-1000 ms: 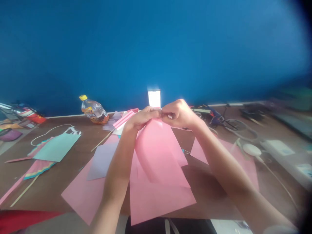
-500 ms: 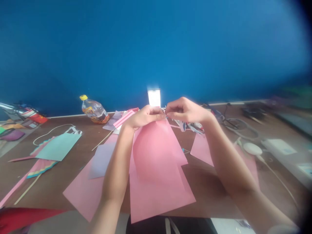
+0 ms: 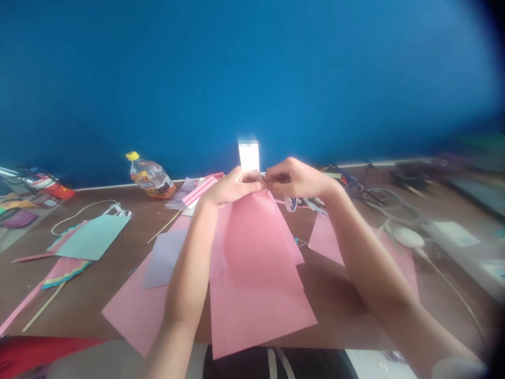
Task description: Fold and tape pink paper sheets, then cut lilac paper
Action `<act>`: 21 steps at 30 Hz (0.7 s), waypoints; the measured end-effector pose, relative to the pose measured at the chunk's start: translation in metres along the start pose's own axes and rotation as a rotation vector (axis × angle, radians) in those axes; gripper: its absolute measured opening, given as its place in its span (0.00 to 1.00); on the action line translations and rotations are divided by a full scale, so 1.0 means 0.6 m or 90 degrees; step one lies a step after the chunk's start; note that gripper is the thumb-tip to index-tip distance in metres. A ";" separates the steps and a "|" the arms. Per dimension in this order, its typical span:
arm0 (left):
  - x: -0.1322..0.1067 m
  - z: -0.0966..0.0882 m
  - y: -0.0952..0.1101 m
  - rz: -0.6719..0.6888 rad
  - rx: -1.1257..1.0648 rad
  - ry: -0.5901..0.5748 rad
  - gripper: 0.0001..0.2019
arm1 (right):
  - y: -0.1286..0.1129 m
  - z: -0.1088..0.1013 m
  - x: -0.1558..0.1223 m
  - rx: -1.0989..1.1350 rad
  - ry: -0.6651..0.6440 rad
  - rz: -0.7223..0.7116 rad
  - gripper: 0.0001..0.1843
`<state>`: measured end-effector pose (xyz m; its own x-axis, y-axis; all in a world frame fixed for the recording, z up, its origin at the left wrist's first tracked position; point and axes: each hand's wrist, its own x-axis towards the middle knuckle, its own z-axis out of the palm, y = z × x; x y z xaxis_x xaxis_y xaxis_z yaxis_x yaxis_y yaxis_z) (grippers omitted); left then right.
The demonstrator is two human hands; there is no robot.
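Just in front of me, a sheet of pink paper [image 3: 258,252] curves up from the table toward my fingers. My left hand [image 3: 234,187] pinches its raised far edge between thumb and fingers. Close against it, my right hand [image 3: 298,180] is closed in a pinch at the same edge, the fingertips of both hands nearly touching. Whatever lies between the right fingertips is too small or hidden to make out. More pink sheets lie beneath, and a lilac sheet [image 3: 160,263] rests left of my left forearm.
A bottle with a yellow cap [image 3: 150,178] leans near the blue wall. Left lies a mint paper piece [image 3: 94,237] with white string. Beyond my hands stands a bright white screen or card [image 3: 249,157]. Rightward are a round white device [image 3: 409,237] with a cord and a coiled cable [image 3: 389,204].
My hands remain at the paper's far edge, with the right fingertips slightly nearer the left ones. The raised paper has shifted its curve a little. The view has moved slightly.
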<state>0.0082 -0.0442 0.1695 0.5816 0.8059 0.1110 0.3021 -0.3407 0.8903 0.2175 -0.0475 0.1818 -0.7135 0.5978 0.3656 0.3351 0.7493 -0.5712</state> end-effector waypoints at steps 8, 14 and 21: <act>-0.001 -0.003 0.001 0.002 -0.037 0.010 0.12 | 0.022 0.027 0.011 -0.035 0.117 -0.064 0.10; -0.003 -0.010 -0.002 -0.030 -0.141 -0.030 0.11 | 0.010 0.038 0.014 -0.111 0.171 -0.121 0.12; 0.000 -0.016 -0.021 -0.060 -0.211 -0.052 0.10 | 0.003 0.046 0.016 -0.135 0.173 -0.167 0.11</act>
<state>-0.0029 -0.0354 0.1625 0.6256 0.7802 -0.0026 0.1038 -0.0800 0.9914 0.1941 -0.0481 0.1638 -0.6129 0.4114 0.6747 0.3029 0.9109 -0.2802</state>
